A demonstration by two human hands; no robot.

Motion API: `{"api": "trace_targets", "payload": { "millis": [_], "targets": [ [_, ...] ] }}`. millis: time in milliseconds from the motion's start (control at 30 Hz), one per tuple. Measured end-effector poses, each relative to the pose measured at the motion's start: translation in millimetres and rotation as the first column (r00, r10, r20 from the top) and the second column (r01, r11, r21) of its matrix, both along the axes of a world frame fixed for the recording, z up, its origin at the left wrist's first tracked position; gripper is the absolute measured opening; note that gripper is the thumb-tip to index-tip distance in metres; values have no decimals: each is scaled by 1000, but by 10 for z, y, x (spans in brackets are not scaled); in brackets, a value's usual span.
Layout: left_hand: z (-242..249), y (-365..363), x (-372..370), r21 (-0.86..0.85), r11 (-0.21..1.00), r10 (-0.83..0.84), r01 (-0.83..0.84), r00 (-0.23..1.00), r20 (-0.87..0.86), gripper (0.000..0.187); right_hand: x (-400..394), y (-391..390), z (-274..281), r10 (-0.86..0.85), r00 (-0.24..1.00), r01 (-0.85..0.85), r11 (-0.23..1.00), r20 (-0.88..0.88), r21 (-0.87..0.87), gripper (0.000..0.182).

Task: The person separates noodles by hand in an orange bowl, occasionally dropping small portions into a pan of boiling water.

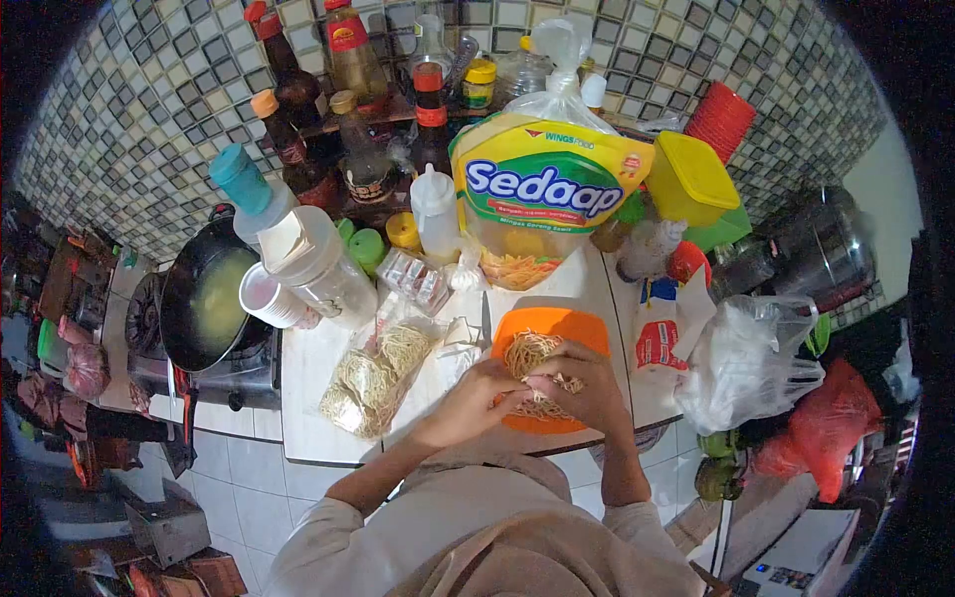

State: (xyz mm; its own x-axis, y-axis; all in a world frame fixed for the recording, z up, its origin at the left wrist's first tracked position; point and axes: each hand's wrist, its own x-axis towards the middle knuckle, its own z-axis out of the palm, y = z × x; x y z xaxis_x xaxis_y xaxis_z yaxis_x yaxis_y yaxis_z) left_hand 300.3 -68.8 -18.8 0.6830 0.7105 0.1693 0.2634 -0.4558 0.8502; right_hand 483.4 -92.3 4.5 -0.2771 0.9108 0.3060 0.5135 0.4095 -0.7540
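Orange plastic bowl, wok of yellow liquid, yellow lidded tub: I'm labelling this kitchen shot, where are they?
Orange plastic bowl (582, 328), head view, far rim.
Wok of yellow liquid (189, 269), head view, dark inner wall.
Yellow lidded tub (686, 177), head view, lid top.

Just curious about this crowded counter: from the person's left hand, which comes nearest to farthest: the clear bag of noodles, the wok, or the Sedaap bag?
1. Clear bag of noodles, just left of the left hand.
2. Sedaap bag, behind the hand, near the wall.
3. Wok, far left on the stove.
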Motion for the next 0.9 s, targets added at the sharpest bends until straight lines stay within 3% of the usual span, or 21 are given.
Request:
{"api": "trace_targets", "payload": {
  "millis": [133, 267, 367, 500, 567, 600, 667, 767, 900],
  "targets": [
    [-32, 27, -7, -9, 988, 155, -155, 986, 59, 13, -24, -33, -12, -95, 995, 98, 992, 38, -76, 12],
    [-34, 46, -18, -108, 963, 252, -245, 966, 59, 12, 10, -44, -114, -167, 985, 166, 986, 54, 21, 15],
    [-96, 65, -12, -88, 954, 293, -286, 953, 83, 13, 24, -51, -138, -239, 968, 237, 971, 80, 31, 17],
    [-121, 69, -2, -16, 954, 298, -299, 947, 119, 13, 15, -75, -143, -298, 955, 296, 949, -3, -106, 21],
    [-80, 77, 10, 164, 940, 274, -301, 947, 168, 13, -11, -71, -99, -294, 956, 290, 942, 5, -166, 23],
    [-84, 78, 15, 164, 940, 273, -300, 947, 168, 13, -32, -68, -85, -288, 958, 283, 932, 12, -225, 25],
    [-94, 80, 25, 286, 920, 232, -268, 961, 153, 14, -78, -71, -169, -282, 959, 275, 945, -19, -179, 25],
    [-89, 71, 29, 320, 912, 227, -256, 966, 127, 15, -141, -71, -236, -264, 963, 255, 957, -56, -136, 26],
    [-82, 66, 30, 260, 933, 222, -251, 965, 137, 14, -145, -68, -244, -243, 966, 232, 965, -84, -122, 24]
  ]
}}
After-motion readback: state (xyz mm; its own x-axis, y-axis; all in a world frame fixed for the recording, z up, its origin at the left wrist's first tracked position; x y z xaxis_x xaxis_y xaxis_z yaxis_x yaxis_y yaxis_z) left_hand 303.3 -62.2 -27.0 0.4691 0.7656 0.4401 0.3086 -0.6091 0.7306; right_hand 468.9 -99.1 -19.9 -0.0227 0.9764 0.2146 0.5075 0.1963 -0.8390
